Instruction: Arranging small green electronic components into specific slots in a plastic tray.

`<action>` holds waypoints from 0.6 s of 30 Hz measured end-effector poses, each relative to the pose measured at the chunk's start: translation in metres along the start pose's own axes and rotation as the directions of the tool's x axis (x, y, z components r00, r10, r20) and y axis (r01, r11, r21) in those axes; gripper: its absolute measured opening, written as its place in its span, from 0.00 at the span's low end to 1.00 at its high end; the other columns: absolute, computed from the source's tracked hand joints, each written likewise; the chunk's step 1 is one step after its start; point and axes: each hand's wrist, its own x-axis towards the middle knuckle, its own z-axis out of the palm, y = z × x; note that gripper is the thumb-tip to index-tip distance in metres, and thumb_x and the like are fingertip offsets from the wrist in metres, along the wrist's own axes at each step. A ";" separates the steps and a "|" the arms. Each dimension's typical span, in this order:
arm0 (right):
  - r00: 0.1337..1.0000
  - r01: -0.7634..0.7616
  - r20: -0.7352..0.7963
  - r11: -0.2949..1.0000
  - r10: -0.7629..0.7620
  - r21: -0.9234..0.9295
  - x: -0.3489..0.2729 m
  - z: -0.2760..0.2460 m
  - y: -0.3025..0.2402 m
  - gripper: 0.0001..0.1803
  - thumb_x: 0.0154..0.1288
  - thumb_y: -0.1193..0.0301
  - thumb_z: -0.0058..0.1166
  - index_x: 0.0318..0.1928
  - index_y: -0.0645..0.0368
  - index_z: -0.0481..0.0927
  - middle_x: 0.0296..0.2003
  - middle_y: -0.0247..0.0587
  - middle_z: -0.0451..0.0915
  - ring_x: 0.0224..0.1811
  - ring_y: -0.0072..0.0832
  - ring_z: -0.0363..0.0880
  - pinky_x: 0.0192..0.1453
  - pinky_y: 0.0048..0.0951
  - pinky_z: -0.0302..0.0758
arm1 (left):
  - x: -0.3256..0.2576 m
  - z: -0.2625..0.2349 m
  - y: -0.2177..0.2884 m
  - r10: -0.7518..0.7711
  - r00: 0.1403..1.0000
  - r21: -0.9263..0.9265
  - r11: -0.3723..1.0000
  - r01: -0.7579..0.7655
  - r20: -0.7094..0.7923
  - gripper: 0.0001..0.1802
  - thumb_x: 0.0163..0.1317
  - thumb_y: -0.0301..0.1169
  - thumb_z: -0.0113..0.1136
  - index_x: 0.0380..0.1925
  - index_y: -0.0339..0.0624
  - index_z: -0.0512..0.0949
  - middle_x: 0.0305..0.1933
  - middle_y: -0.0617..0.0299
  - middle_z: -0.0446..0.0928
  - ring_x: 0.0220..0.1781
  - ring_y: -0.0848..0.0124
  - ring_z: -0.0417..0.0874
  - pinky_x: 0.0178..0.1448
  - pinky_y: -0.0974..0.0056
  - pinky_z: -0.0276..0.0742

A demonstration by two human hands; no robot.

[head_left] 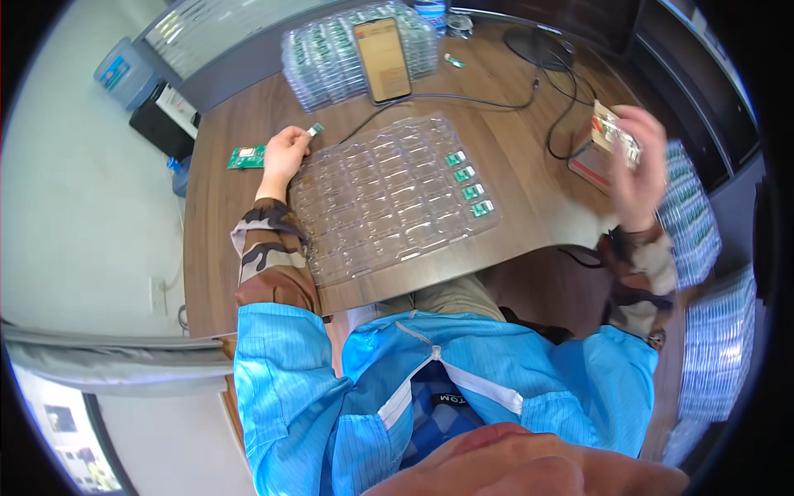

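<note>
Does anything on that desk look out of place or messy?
Mostly tidy. One small green board lies alone on the desk beside the left hand, outside the clear tray, and a phone rests atop stacked trays.

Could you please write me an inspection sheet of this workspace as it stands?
Surface: brown wooden table, mostly covered.
Job's things: clear blister tray with four small green modules in its right column; one small module pinched in the left hand; stack of parts in the right hand.
Clutter: smartphone lying on stacked trays; green circuit board; filled tray stacks at right.
Grippers: both hands closed on parts.
Cables: black cable runs across the table behind the tray.
Surroundings: grey floor, blue water jug.
</note>
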 end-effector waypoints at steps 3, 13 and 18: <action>0.993 -0.052 0.114 0.978 0.029 0.200 -0.010 0.065 -0.015 0.09 0.50 0.81 0.50 0.34 0.60 0.74 0.39 0.41 0.72 0.43 0.32 0.70 0.46 0.27 0.67 | 0.003 0.003 0.004 0.001 0.999 -0.046 0.999 0.002 0.049 0.09 0.51 0.34 0.53 0.25 0.41 0.75 0.18 0.65 0.75 0.21 0.78 0.74 0.27 0.72 0.67; 0.944 -0.290 0.267 0.870 0.192 0.399 -0.047 0.160 0.021 0.05 0.55 0.77 0.48 0.34 0.62 0.73 0.34 0.38 0.72 0.39 0.28 0.71 0.44 0.23 0.66 | 0.005 0.004 0.004 -0.001 1.000 0.015 1.000 0.001 0.029 0.10 0.49 0.37 0.52 0.24 0.43 0.75 0.18 0.63 0.76 0.21 0.73 0.76 0.29 0.68 0.69; 0.869 -0.479 0.367 0.747 0.331 0.460 -0.045 0.167 0.025 0.06 0.58 0.74 0.46 0.33 0.63 0.74 0.32 0.35 0.71 0.35 0.22 0.70 0.41 0.19 0.65 | 0.004 0.002 0.007 -0.010 1.000 0.025 1.000 0.009 0.018 0.11 0.49 0.37 0.52 0.23 0.41 0.74 0.17 0.64 0.75 0.21 0.73 0.75 0.29 0.68 0.68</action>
